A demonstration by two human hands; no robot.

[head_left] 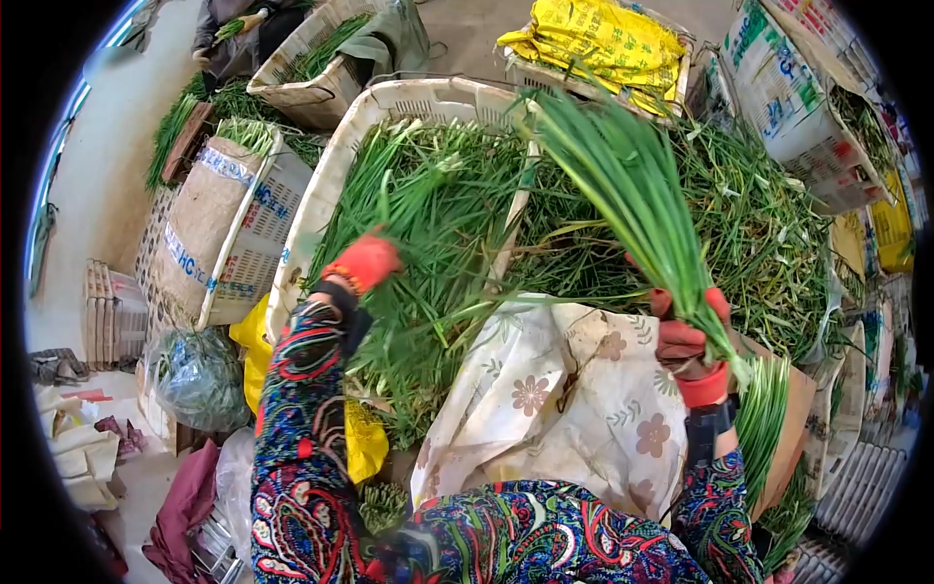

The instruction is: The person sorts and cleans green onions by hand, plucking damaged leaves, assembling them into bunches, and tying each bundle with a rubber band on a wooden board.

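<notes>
In a red glove, my right hand (691, 341) is wrapped round the lower end of a bunch of garlic chives (623, 185), whose leaves fan up and to the left. My left hand (365, 261), also gloved in red, is smeared by motion, so its fingers cannot be made out. It hovers over chives (418, 195) heaped in a large white plastic crate (443, 92). Loose leaves and trimmings (749, 234) are piled to the right of these. Beside my right forearm, more chives (764, 419) lie lined up against brown cardboard (793, 428).
A flower-printed cloth (574, 380) covers my lap. Further crates of greens stand around, one under a yellow sack (598, 44). On the left are a wrapped crate (209, 219) and a plastic-bagged bundle (199, 380). Another person (258, 39) works at top left.
</notes>
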